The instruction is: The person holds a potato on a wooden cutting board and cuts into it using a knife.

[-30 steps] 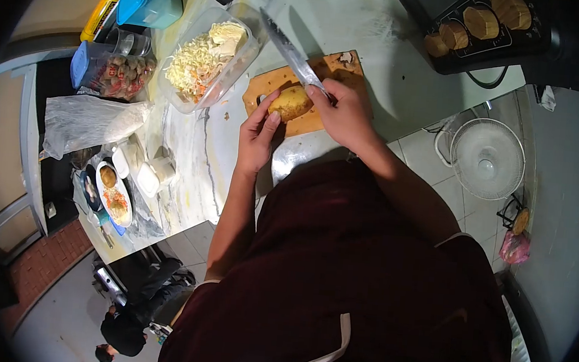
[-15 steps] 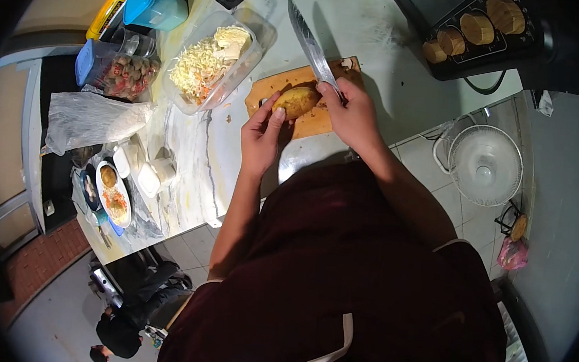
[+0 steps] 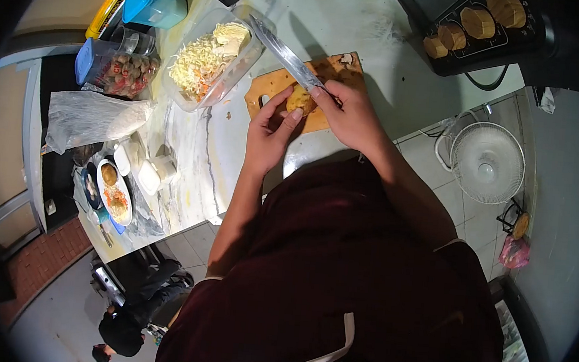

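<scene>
My left hand [image 3: 269, 135] grips a yellow-brown potato [image 3: 300, 101] over the wooden cutting board [image 3: 263, 87]. The knife [image 3: 283, 51] is in my right hand [image 3: 350, 116], its long blade pointing up and left, with the part near the handle against or just over the potato. My right fingertips are close to the potato too. Small dark bits and a pale scrap lie on the board. Left of the board stands a clear container [image 3: 228, 84] with shredded cabbage and carrot [image 3: 193, 71].
A jar [image 3: 124, 73], a plastic bag [image 3: 80, 120], white tubs [image 3: 156, 175] and an oval plate [image 3: 121, 210] line the left side. A black appliance [image 3: 483, 50] with wooden knobs sits upper right, a strainer basket [image 3: 487, 162] below it. A person [image 3: 121, 331] is at lower left.
The knife blade has swung down to the left. The potato has turned in my left hand, and both hands are slightly nearer each other.
</scene>
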Motion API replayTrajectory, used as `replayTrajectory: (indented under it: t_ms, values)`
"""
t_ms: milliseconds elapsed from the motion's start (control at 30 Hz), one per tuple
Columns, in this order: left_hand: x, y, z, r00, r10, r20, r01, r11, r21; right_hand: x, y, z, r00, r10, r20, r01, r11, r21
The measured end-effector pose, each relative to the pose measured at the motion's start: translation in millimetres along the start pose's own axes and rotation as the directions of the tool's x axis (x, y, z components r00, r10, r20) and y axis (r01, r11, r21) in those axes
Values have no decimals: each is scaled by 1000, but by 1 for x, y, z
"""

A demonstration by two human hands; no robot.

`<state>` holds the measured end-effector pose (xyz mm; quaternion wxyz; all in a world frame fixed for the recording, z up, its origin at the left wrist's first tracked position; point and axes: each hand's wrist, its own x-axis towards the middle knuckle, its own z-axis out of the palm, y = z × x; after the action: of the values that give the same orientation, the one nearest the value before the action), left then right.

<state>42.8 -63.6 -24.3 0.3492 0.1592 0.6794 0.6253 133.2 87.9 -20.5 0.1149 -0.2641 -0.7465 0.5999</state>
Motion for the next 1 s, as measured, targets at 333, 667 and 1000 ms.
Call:
replayTrajectory:
  t_ms: [333,667,1000]
  values:
    - [3,1,-1,998,10,68,-17,995,99,2,-11,-18,998,59,35,-52,983,-175]
    - [8,-3,2,987,133,87,-140,987,84,3,-8,-20,1000,-11,8,12,983,-184]
    - [10,-2,-6,997,5,73,-15,990,142,1,-7,-16,998,-18,61,28,987,-157]
